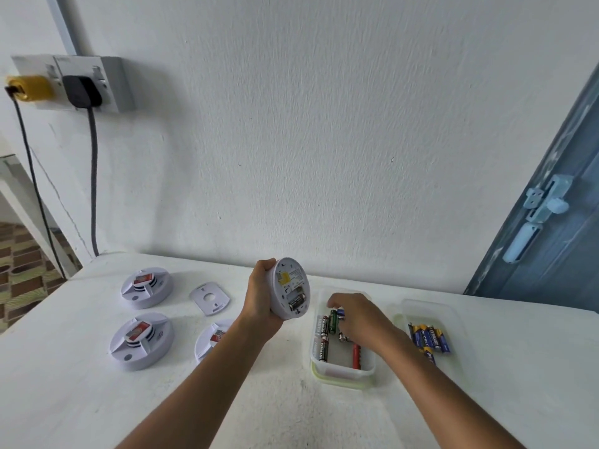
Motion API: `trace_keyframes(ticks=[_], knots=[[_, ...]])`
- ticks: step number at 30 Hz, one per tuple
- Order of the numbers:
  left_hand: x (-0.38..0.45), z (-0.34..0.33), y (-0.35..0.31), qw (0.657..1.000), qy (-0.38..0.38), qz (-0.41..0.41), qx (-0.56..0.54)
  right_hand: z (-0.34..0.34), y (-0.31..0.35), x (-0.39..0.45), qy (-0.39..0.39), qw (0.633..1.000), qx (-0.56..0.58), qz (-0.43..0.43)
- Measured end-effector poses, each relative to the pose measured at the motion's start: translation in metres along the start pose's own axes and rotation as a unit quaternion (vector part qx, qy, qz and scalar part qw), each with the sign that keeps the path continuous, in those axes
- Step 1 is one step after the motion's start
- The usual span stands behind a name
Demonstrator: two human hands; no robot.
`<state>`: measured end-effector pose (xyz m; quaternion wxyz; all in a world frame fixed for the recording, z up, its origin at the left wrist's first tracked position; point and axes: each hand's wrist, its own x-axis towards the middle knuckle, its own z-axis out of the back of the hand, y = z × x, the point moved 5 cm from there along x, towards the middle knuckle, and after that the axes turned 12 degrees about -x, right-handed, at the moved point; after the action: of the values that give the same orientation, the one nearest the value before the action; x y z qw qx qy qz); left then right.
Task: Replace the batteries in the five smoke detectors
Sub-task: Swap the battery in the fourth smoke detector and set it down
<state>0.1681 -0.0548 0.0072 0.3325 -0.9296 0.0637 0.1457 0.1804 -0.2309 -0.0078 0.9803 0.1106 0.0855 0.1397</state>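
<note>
My left hand [259, 294] grips a round white smoke detector [289, 289] at centre frame, back facing me, one battery in its compartment. My right hand [351, 317] reaches into the clear plastic tub of mixed batteries [340, 367] on the white counter [275, 400]; whether its fingers hold anything, I cannot tell.

Bright, even daylight fills the scene with no glare, leaving only faint soft shadows on the white counter [97, 400] beneath the detectors and boxes, while the wide-angle lens bows the door [551, 205] and wall socket [81, 82] near the edges and fine detail looks slightly soft
</note>
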Motion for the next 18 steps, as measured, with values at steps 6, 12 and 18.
trace_keyframes(ticks=[6,12,18], knots=[[0.001,0.006,0.0,1.0,-0.015,-0.009,0.022,-0.011,0.008,0.01,0.025,0.999,-0.046,0.002],[0.003,0.011,0.003,0.999,-0.017,-0.003,0.034,-0.014,0.011,0.012,0.01,0.998,-0.056,0.014],[0.003,0.008,0.005,0.999,-0.008,-0.004,0.035,-0.007,0.012,0.011,-0.062,0.997,0.009,0.041]])
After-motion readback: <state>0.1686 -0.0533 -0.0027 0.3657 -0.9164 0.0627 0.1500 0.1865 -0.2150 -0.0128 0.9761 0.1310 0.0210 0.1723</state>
